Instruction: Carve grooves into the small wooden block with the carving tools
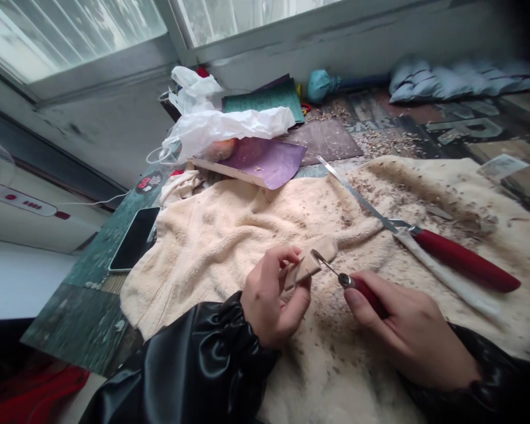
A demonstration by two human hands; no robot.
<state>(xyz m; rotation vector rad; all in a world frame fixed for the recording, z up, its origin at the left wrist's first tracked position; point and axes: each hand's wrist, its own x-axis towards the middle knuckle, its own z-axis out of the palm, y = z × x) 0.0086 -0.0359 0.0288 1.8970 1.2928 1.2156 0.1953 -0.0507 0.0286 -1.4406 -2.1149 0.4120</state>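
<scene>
Much of the small wooden piece (311,259) is hidden inside the left hand (271,297), whose fingers curl round its lower end and pinch it between thumb and fingertips, so its full shape cannot be made out; only the pale upper end shows, above the cream fleece cloth (229,235). The right hand (406,330) is closed round the red handle of a hook-bladed carving tool (335,274), and the palm covers most of that handle; the thin metal shank and curved tip show, and the tip touches the wooden piece near its upper edge. Both forearms are in shiny black sleeves (194,365), cut off by the bottom edge of the view. Two red-handled tools can be counted: the one in the right hand, and a long knife (424,241) lying loose on the cloth to the right, its blade pointing up and left. Wood chips (380,194) are scattered over the cloth and the tabletop beyond, too many and too small to count. One dark phone (135,238) lies face up at the cloth's left edge. Farther back sit one purple sheet (269,162) and one white plastic bag (221,126); something orange shows under the bag, but it is too covered to identify.
</scene>
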